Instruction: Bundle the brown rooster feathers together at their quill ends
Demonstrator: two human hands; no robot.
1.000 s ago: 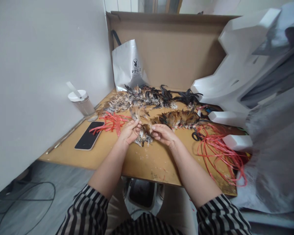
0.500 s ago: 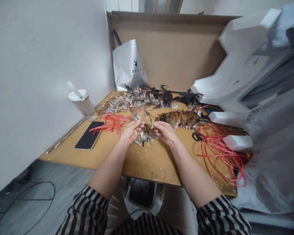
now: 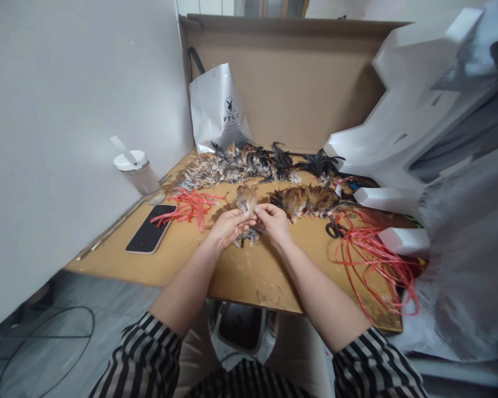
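At the back, a silver bag (image 3: 211,110) reads "PPGZ" under a circled rabbit-head emblem (image 3: 229,105); smaller print is illegible. Next, the left hand (image 3: 231,226), fingers curled, pinches a brown feather tuft (image 3: 246,198) above the yellowish tabletop (image 3: 244,276). Touching it, the right hand (image 3: 273,222) pinches the tuft's base, thumb against fingers.

Feather bunch (image 3: 246,198): small, tan to light brown, wispy, paler at the base. Pose: roughly upright, tips fanned and directed away from the wearer, base pinched, held over the tabletop (image 3: 249,279). Loose feathers (image 3: 248,238): grey, white and dark, in a small untidy heap on the near side of the bunch
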